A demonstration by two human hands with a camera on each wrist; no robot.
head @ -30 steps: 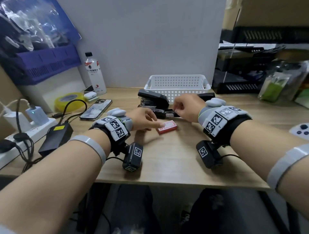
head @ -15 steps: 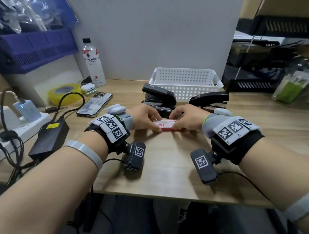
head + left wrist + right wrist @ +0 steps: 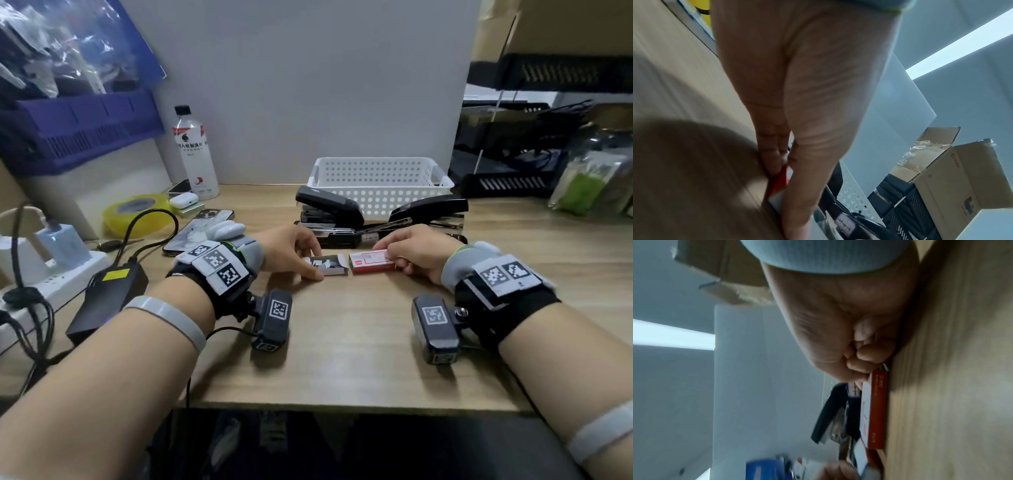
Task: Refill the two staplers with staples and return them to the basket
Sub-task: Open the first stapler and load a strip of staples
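Two black staplers, one on the left (image 3: pixel 329 209) and one on the right (image 3: pixel 431 207), lie hinged wide on the desk in front of the white basket (image 3: pixel 378 180). Nearer me lies a staple box, pulled apart. My left hand (image 3: pixel 301 255) pinches its white inner tray (image 3: pixel 327 265) with staple strips in it; the left wrist view shows this tray (image 3: pixel 780 183) between thumb and fingers. My right hand (image 3: pixel 407 251) grips the red-and-white sleeve (image 3: pixel 370 262), which appears in the right wrist view as a sleeve (image 3: pixel 874 412) flat on the wood.
A phone (image 3: pixel 198 229), a yellow tape roll (image 3: pixel 137 214), an earbud case (image 3: pixel 183 200) and a water bottle (image 3: pixel 193 154) are at the left. A black adapter (image 3: pixel 106 301) and power strip (image 3: pixel 51 284) with cables line the left edge. Black trays (image 3: pixel 507 178) stand at right.
Both hands came together on the closed staple box. Now the tray is slid out leftward in my left hand, and the sleeve stays in my right.
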